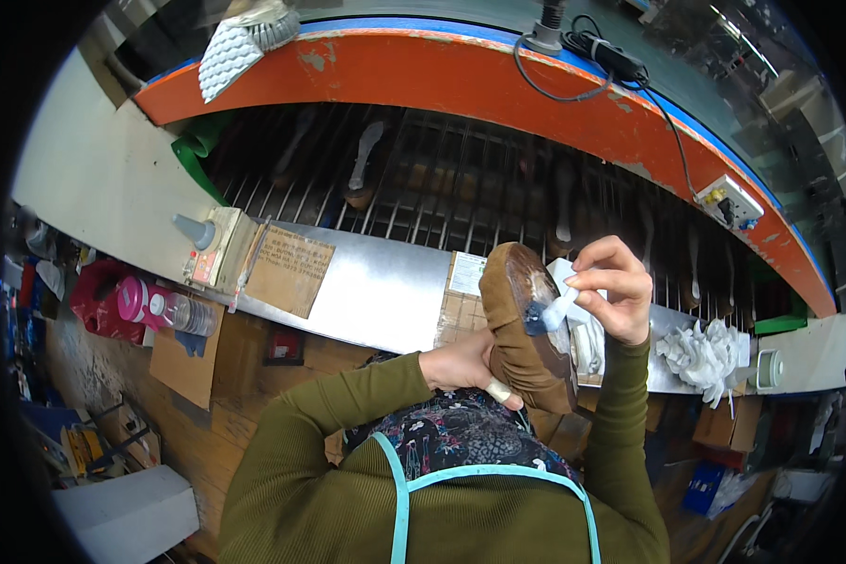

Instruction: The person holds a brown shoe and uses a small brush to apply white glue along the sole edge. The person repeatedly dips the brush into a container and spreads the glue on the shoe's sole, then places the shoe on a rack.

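Note:
My left hand (462, 363) grips a brown suede-like shoe (509, 343) from its left side, its thumb low near the end. The shoe is tilted with its underside facing right, showing a shiny brown surface with a dark blue-grey patch. Between the thumb and fingers of my right hand (620, 289) is a small whitish brush (561, 306), its flat end touching that patch. Behind the right hand, a white container (560, 273) is partly hidden. White folded material (588, 346) lies just right of the shoe.
A metal ledge (376, 299) runs ahead, bearing cardboard (289, 273), a control box (224, 249) and crumpled white cloth (700, 355). Beyond are rows of metal rods (423, 202) with several shoes, under an orange beam (423, 70). A bottle (191, 315) stands left.

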The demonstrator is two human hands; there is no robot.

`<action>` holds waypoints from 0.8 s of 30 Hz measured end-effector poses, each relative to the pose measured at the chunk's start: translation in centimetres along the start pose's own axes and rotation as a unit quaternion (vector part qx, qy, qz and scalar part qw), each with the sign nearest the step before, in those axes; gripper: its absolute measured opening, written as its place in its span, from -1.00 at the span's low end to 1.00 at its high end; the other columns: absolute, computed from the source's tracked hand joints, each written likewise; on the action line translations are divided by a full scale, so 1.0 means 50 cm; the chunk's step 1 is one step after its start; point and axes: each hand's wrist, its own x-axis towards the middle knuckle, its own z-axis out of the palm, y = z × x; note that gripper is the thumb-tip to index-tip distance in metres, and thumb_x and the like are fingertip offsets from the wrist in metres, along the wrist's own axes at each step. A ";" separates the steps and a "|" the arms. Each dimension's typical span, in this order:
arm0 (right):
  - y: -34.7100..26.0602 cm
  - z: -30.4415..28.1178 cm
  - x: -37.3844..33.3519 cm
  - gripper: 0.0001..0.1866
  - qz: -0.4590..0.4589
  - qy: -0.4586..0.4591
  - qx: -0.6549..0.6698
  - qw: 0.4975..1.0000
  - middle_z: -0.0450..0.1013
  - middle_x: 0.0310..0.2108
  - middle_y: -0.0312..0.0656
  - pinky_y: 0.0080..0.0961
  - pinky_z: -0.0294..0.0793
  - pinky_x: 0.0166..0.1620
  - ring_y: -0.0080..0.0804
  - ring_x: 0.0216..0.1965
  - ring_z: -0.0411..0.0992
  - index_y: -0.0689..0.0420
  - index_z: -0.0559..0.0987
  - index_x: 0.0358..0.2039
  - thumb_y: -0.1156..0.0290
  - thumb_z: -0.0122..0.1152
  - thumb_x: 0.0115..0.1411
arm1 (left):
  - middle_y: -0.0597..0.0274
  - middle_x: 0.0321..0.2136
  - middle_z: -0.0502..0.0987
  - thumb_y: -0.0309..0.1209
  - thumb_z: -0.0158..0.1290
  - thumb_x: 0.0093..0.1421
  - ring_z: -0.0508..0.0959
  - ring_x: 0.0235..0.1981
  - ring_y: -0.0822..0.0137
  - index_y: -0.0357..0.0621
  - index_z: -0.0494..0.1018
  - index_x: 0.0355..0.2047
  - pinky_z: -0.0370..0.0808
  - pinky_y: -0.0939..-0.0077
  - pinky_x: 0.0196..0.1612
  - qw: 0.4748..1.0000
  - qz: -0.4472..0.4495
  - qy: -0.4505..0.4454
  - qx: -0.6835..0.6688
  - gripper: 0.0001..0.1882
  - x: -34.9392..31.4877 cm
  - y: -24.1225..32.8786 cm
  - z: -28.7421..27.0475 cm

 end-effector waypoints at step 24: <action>0.039 -0.024 -0.248 -0.84 0.218 0.120 0.167 0.954 0.48 -0.33 -0.19 -0.64 0.38 -0.22 -0.54 -0.29 0.41 0.30 0.59 -0.25 0.48 0.20 0.19 | 0.07 0.04 0.45 -0.66 0.34 -0.17 0.41 0.09 0.23 -0.32 0.31 0.10 0.32 0.35 0.20 0.999 0.003 0.016 -0.052 -0.24 -0.024 -0.062 -0.023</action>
